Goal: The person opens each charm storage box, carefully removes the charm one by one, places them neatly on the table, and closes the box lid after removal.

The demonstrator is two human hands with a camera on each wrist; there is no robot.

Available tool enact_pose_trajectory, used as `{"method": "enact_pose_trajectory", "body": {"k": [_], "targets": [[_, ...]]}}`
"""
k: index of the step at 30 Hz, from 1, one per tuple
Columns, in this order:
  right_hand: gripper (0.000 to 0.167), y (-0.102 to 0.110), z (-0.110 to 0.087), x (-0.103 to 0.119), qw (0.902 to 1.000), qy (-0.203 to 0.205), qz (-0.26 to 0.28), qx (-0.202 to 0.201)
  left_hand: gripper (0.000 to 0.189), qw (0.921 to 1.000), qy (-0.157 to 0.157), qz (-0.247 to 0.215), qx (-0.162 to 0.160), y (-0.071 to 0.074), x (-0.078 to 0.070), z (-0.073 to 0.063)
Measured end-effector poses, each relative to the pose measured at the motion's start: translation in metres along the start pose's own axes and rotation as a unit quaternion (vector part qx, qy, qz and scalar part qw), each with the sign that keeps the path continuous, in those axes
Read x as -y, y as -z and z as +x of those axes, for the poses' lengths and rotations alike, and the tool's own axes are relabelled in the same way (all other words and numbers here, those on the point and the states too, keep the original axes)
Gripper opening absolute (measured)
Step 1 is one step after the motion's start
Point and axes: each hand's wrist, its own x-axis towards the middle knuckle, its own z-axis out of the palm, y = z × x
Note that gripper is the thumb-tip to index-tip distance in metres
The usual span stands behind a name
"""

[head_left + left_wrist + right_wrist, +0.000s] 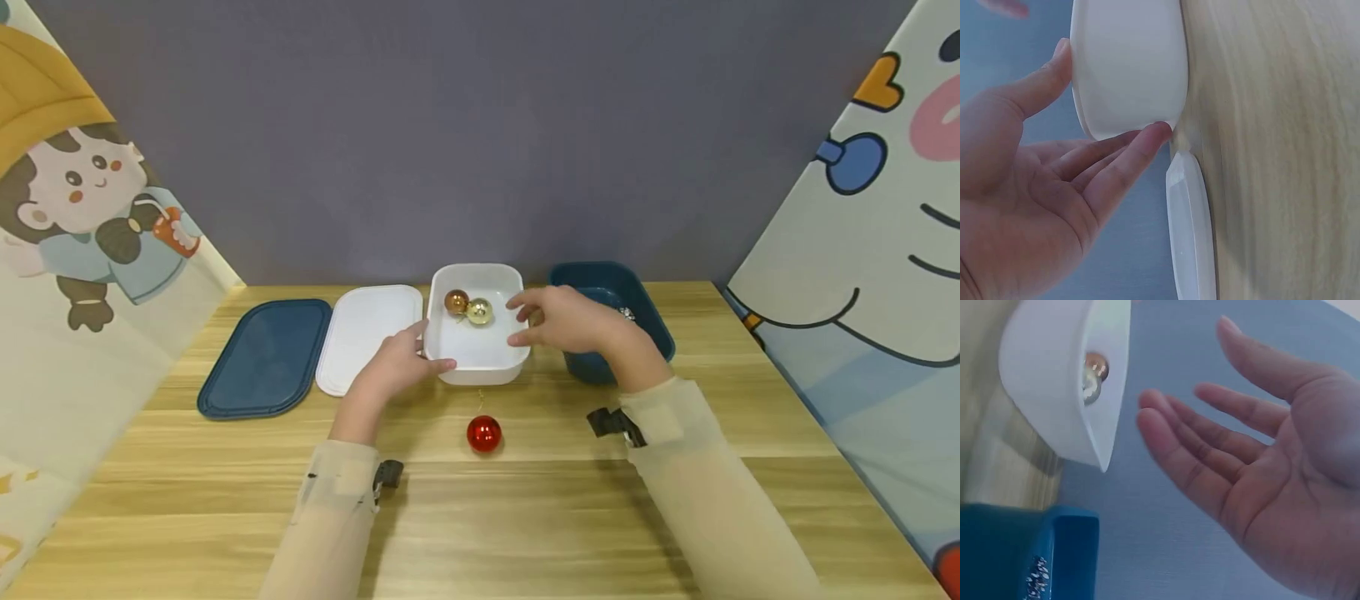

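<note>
My left hand (399, 362) holds the near left corner of a white plastic box (480, 377), thumb on the front rim and fingers along the left side. Inside the box lie a copper Christmas ball (456, 302) and a gold Christmas ball (480, 312), side by side. Over the box's right rim hovers my right hand (573, 321), fingers spread and nothing in them. The right wrist view shows its bare palm and the fingertips (1155, 428) apart from the box. A shiny red Christmas ball (483, 434) with a gold loop lies on the table in front.
Right of the white box stands a dark blue box (654, 321) with something silver and glittery (627, 313) inside, partly hidden by my right arm. To the left, a white lid (367, 333) and a dark blue lid (264, 358) lie flat. A grey wall (480, 142) rises behind.
</note>
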Motion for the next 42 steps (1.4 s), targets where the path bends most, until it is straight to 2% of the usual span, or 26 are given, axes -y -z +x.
{"method": "enact_pose_trajectory", "body": {"k": [4,7,10,13,17,23,29,36,42], "targets": [[0.066,0.016,0.032,-0.001,0.9998,-0.014,-0.011,-0.002,0.099,1.0000,0.005,0.008,0.001,0.000,0.000,0.001],[0.069,0.018,0.054,-0.002,0.9998,-0.018,-0.012,0.005,0.098,0.9997,0.006,0.023,0.006,0.001,-0.001,0.002],[0.073,0.012,0.074,-0.003,0.9999,-0.014,-0.009,0.001,0.097,0.9993,0.007,0.035,0.009,0.002,-0.002,0.002],[0.076,0.002,0.093,-0.004,0.9997,-0.008,-0.009,-0.019,0.097,0.9993,0.006,0.035,0.009,0.003,-0.003,0.001],[0.081,-0.015,0.109,-0.004,0.9997,-0.015,0.005,-0.019,0.096,0.9995,0.003,0.030,0.008,0.003,-0.002,0.000],[0.091,-0.037,0.116,-0.008,0.9988,-0.038,0.031,-0.004,0.096,0.9996,0.005,0.028,0.008,0.002,-0.002,-0.001],[0.088,-0.049,0.126,-0.012,0.9992,-0.038,0.008,-0.004,0.096,0.9995,0.005,0.029,0.007,0.002,-0.003,-0.002],[0.071,-0.053,0.127,-0.011,0.9987,-0.044,-0.026,-0.005,0.096,0.9992,0.001,0.040,0.005,0.001,-0.004,0.001],[0.048,-0.056,0.124,-0.008,0.9982,-0.050,-0.007,-0.031,0.096,0.9991,0.002,0.043,0.002,0.001,-0.003,0.001]]}}
